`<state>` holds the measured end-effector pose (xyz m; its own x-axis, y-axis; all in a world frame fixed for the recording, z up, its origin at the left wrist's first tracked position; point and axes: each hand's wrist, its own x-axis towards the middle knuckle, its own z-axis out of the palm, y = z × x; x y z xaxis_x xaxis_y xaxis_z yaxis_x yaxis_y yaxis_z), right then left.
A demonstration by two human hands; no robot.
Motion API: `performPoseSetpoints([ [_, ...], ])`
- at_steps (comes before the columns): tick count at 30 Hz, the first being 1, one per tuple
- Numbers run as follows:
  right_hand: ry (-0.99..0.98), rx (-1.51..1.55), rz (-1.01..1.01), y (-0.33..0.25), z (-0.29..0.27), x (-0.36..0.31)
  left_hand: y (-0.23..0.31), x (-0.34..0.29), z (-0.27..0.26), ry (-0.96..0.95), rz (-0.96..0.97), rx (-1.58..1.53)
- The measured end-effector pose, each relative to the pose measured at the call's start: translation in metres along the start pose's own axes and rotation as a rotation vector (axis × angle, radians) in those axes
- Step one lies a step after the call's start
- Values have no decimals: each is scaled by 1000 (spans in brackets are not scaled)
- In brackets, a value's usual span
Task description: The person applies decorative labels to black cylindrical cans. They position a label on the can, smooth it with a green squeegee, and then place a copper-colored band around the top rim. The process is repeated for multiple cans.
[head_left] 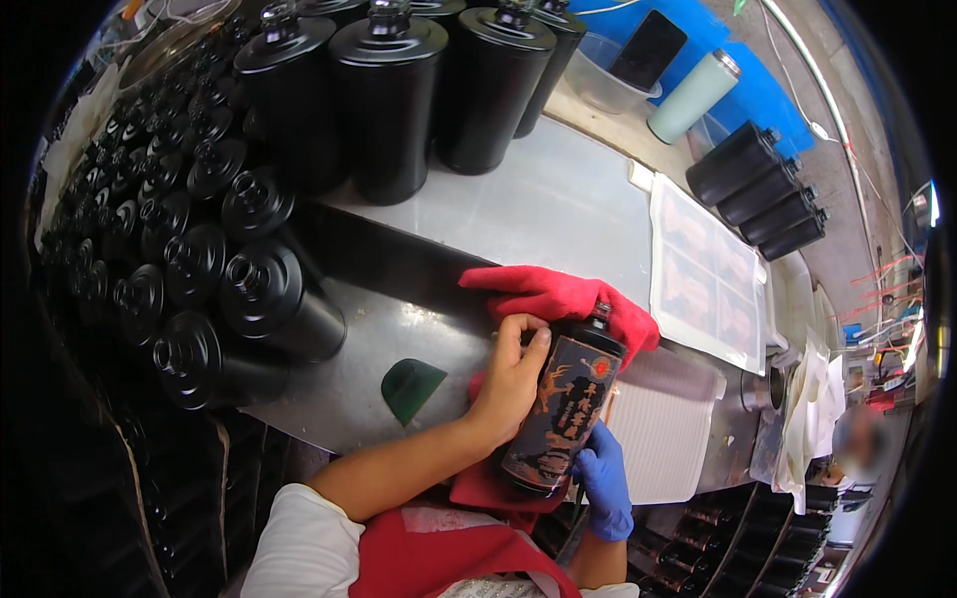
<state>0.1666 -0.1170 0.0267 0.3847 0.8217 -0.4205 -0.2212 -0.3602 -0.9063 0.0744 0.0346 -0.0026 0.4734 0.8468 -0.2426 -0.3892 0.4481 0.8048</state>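
A black bottle with a dark label of orange, white and red print lies tilted in front of me, its neck pointing away. My left hand, bare, has its fingers curled against the bottle's left edge, near the label's upper corner. My right hand, in a blue glove, is closed at the bottle's lower right side; a thin dark edge shows beside it, too hidden to name. Red cloth lies behind and under the bottle. To the left, a dark green scraper rests on the metal table.
Many black bottles crowd the left, with taller ones at the back. At the right lie a sheet of labels and a white ribbed pad. Farther back are a pale green flask, a phone in a clear bowl, and several more bottles.
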Motion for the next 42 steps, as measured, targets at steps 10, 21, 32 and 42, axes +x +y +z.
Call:
performPoseSetpoints([
  [10,155,43,170,-8,-5,49,12,-8,-3,-90,196,436],
  [21,81,-503,-435,-32,6,19,23,-35,-4,-529,280,520],
  [32,87,-207,-374,-9,19,22,14,-36,-19,-509,359,687],
  [42,11,-596,-416,-16,20,10,29,-67,-26,-545,313,920],
])
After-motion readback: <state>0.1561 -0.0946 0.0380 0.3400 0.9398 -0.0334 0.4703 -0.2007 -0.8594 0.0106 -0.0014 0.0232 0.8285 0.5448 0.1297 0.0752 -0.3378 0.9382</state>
